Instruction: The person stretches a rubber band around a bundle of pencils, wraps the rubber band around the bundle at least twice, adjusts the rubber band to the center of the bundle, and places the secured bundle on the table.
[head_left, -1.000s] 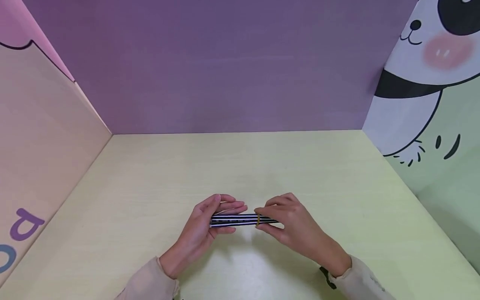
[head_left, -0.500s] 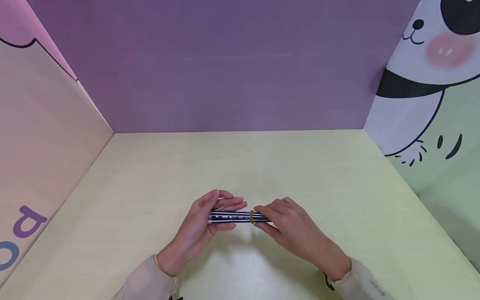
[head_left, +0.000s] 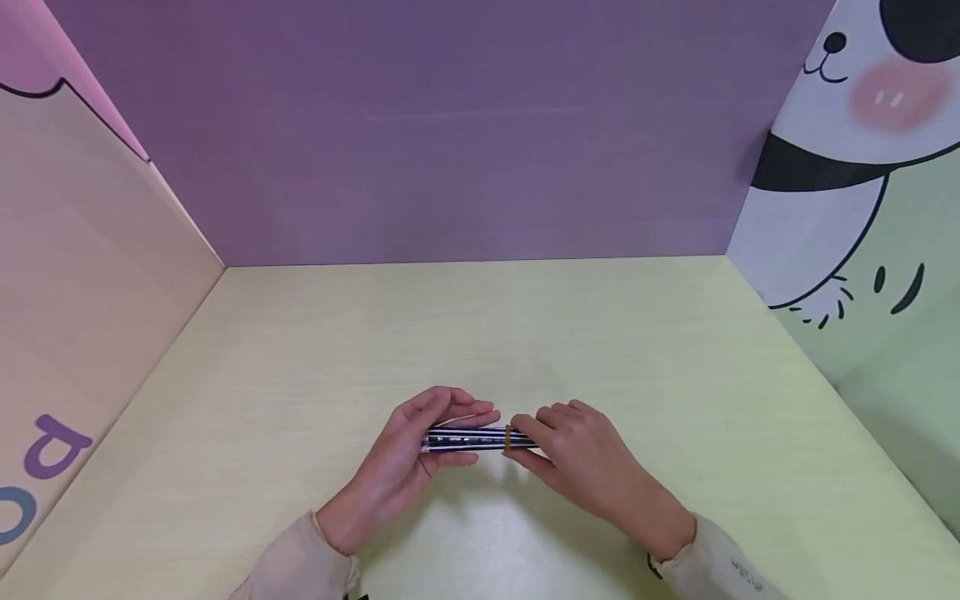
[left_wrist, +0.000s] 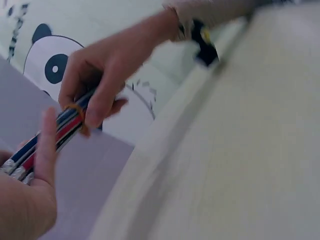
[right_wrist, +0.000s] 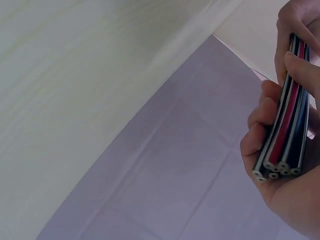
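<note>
A bundle of pencils (head_left: 465, 440) with dark and pale stripes lies level between the hands, above the table. A yellowish rubber band (head_left: 507, 438) goes round it near the right hand. My left hand (head_left: 397, 458) holds the bundle's left end, fingers on the far side and thumb on the near side. My right hand (head_left: 592, 458) grips the other end, its fingertips at the band. One red pencil (right_wrist: 285, 125) shows among dark ones in the right wrist view, where several bare pencil ends face the camera. The right palm and fingers hide part of the bundle.
The pale wooden table (head_left: 480, 333) lies under both hands. A purple wall (head_left: 480, 133) stands at the back, a pinkish panel (head_left: 97, 250) at the left and a green panel with a panda drawing (head_left: 885, 250) at the right.
The right hand has moved slightly left along the bundle, its fingers now more curled. The band sits a little nearer the left hand. The left hand keeps its hold.
</note>
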